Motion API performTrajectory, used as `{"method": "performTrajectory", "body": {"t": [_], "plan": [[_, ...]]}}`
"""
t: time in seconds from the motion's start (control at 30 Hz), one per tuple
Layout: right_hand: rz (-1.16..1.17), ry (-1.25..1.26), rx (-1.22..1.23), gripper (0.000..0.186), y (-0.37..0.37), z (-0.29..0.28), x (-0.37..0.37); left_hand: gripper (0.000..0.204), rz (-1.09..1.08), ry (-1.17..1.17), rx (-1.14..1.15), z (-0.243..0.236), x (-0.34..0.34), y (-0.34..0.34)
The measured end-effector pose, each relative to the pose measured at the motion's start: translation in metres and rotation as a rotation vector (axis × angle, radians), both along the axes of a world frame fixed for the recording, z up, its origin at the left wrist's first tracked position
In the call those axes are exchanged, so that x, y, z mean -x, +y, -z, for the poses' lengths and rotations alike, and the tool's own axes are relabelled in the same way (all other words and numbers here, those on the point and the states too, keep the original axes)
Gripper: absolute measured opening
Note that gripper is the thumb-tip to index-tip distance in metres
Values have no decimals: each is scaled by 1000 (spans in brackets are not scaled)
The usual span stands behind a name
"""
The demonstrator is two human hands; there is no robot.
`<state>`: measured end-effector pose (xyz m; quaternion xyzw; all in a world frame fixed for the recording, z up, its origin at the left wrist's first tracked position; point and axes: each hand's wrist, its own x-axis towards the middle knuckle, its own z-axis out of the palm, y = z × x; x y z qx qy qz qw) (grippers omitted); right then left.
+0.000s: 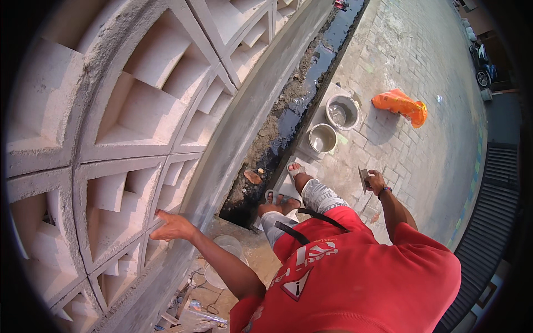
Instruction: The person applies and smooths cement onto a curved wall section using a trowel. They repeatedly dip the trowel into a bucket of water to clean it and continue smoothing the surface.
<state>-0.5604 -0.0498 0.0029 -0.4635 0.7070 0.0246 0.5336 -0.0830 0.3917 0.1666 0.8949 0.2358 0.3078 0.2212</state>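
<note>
Left hand point(174, 226) loosely spread at breeze-block wall point(145, 111), contact unclear | Right hand point(377, 181) gripping flat trowel point(364, 179), off the wall, above paving point(413, 166) | Done: we see wall standing, grey ledge point(259, 105) smooth | Left, we judge: dark joints point(119, 160) look unfilled | Two buckets point(342, 128) beside drain point(288, 116), fill unclear

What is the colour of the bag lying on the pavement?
The bag is mainly orange, seen best in the head view.

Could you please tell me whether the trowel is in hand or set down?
In hand: the right hand is closed on the trowel, whose flat plate shows beside the fingers.
</note>
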Motion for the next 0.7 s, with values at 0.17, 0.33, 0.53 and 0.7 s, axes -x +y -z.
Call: {"method": "performTrajectory", "body": {"t": [0.17,0.33,0.53,0.7], "plan": [[73,-186,-223,31,-17,29,-45,61,4,-70,-37,-4,-3,-1],[96,-374,-306,24,-37,70,-90,62,128,-150,38,5,-6,20],[-98,-255,-176,25,-63,164,-125,64,-27,-87,-10,-20,7,-8],[-632,35,125,32,-91,263,-141,74,-114,-91,-204,-13,-2,15]]}}
